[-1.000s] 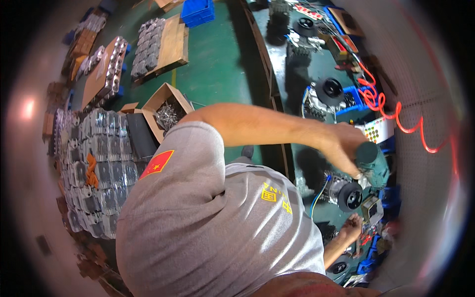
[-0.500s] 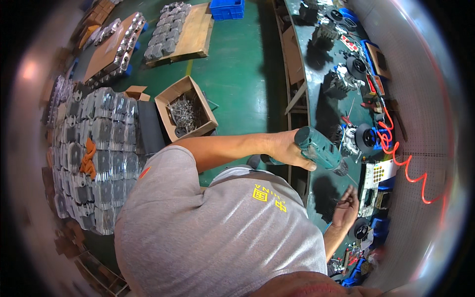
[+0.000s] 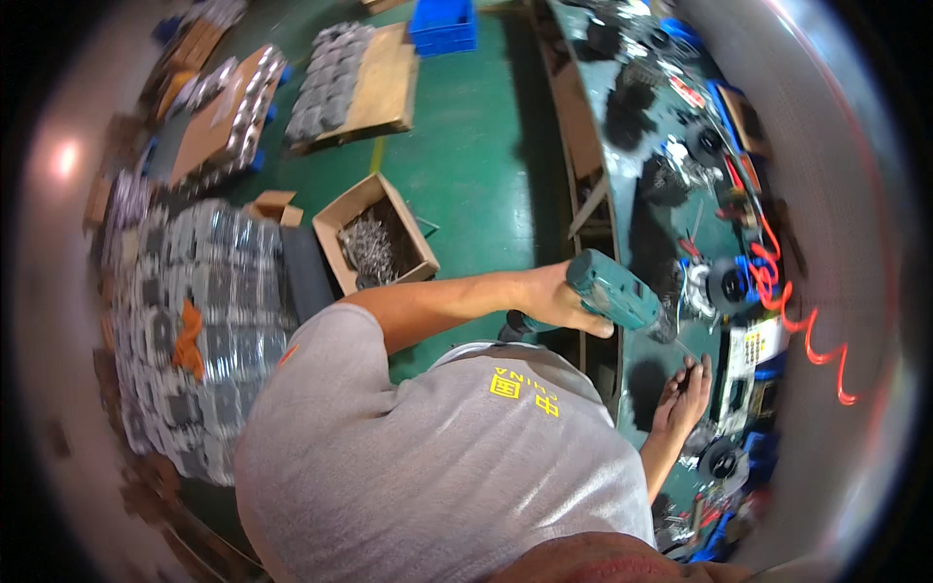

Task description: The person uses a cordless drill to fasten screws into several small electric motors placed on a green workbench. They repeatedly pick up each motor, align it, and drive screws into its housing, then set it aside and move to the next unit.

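My left hand [image 3: 559, 296] is closed around the handle of a teal cordless drill [image 3: 622, 294], held over the near edge of the workbench [image 3: 637, 350]. The drill's dark chuck and thin bit point right and slightly down. Just below the bit tip is my right hand [image 3: 683, 396], fingers curled, with a small dark thing among them that is too blurred to name. Right of the drill, a metal assembly with a black round part [image 3: 727, 286] sits on the bench.
More such assemblies [image 3: 705, 143] line the bench, near a red coiled hose [image 3: 789, 316]. A cardboard box [image 3: 423, 264] of metal pieces stands on the green floor, beside stacked metal castings [image 3: 209, 330] with an orange cloth [image 3: 188, 340]. A pallet [image 3: 392, 83] and blue crate [image 3: 443, 27] lie farther off.
The view has shifted slightly. My right hand has turned and its fingers point up more, close below the bit. The left hand keeps its hold on the drill.
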`<action>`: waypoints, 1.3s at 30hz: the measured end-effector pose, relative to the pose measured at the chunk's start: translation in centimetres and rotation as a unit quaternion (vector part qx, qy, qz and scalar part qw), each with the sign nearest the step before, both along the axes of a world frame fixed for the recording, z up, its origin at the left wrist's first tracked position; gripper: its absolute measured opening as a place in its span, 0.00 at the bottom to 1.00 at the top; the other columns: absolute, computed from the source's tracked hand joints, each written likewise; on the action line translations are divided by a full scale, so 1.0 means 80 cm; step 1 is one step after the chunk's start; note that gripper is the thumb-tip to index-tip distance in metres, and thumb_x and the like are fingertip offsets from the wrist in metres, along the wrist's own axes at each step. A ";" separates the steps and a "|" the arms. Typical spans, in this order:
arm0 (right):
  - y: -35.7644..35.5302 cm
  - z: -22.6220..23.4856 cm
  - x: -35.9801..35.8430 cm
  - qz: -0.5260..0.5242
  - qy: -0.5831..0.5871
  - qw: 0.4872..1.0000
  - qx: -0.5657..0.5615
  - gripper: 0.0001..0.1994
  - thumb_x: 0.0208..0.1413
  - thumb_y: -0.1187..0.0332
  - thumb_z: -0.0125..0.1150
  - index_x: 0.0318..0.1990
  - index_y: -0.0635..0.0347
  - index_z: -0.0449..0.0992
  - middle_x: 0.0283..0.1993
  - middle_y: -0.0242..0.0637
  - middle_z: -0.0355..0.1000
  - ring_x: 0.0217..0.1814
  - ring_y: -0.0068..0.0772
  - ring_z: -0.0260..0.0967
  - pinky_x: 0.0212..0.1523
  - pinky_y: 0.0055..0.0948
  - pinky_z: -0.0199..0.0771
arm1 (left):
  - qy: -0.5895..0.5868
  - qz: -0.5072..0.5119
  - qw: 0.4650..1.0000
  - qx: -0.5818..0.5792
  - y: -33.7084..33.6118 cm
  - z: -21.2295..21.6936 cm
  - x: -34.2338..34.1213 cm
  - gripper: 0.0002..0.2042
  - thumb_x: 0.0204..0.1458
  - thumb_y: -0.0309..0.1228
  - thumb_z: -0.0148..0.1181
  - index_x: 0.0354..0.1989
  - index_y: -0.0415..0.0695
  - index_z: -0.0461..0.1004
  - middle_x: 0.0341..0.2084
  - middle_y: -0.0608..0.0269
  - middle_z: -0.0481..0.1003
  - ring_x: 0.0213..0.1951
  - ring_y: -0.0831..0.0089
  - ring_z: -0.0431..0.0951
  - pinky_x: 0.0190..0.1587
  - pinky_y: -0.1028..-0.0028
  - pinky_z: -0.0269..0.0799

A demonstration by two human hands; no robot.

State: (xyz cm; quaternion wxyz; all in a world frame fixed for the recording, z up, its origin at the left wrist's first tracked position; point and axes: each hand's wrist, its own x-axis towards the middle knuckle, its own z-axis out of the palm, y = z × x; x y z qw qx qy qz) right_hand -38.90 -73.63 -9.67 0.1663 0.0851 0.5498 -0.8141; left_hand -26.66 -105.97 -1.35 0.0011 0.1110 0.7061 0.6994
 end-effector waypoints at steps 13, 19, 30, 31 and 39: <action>0.019 -0.004 -0.080 -0.045 -0.049 0.991 -0.115 0.17 0.62 0.74 0.61 0.57 0.71 0.73 0.43 0.41 0.76 0.32 0.19 0.69 0.28 0.17 0.70 | -0.165 -0.035 0.975 -0.147 0.005 0.007 -0.121 0.17 0.55 0.29 0.68 0.51 0.39 0.75 0.38 0.61 0.79 0.35 0.74 0.77 0.39 0.72 0.76; 0.049 -0.008 -0.105 0.084 -0.021 0.996 -0.028 0.15 0.61 0.74 0.61 0.55 0.69 0.77 0.43 0.39 0.79 0.31 0.15 0.67 0.24 0.14 0.65 | -0.253 -0.045 0.952 -0.167 -0.001 0.059 -0.189 0.19 0.53 0.33 0.71 0.51 0.41 0.76 0.36 0.65 0.79 0.37 0.76 0.78 0.40 0.73 0.75; 0.049 -0.071 -0.148 0.036 -0.069 0.974 -0.213 0.09 0.63 0.73 0.60 0.49 0.63 0.75 0.43 0.40 0.78 0.25 0.12 0.60 0.18 0.10 0.55 | -0.104 -0.229 0.887 -0.386 0.042 0.134 -0.346 0.19 0.53 0.32 0.71 0.53 0.43 0.78 0.42 0.65 0.80 0.43 0.77 0.76 0.48 0.72 0.74; 0.048 -0.073 -0.151 0.027 -0.067 0.967 -0.244 0.09 0.63 0.73 0.60 0.49 0.63 0.75 0.44 0.40 0.78 0.24 0.12 0.59 0.18 0.10 0.54 | -0.107 -0.235 0.888 -0.380 0.045 0.137 -0.359 0.19 0.53 0.33 0.71 0.52 0.43 0.78 0.42 0.66 0.80 0.43 0.77 0.76 0.48 0.72 0.74; 0.037 -0.090 -0.152 -0.030 -0.045 0.949 -0.312 0.09 0.65 0.72 0.58 0.50 0.62 0.74 0.44 0.39 0.76 0.24 0.11 0.56 0.16 0.09 0.51 | -0.138 -0.265 0.871 -0.389 0.067 0.147 -0.406 0.18 0.54 0.34 0.70 0.52 0.41 0.78 0.40 0.68 0.79 0.42 0.78 0.74 0.47 0.74 0.72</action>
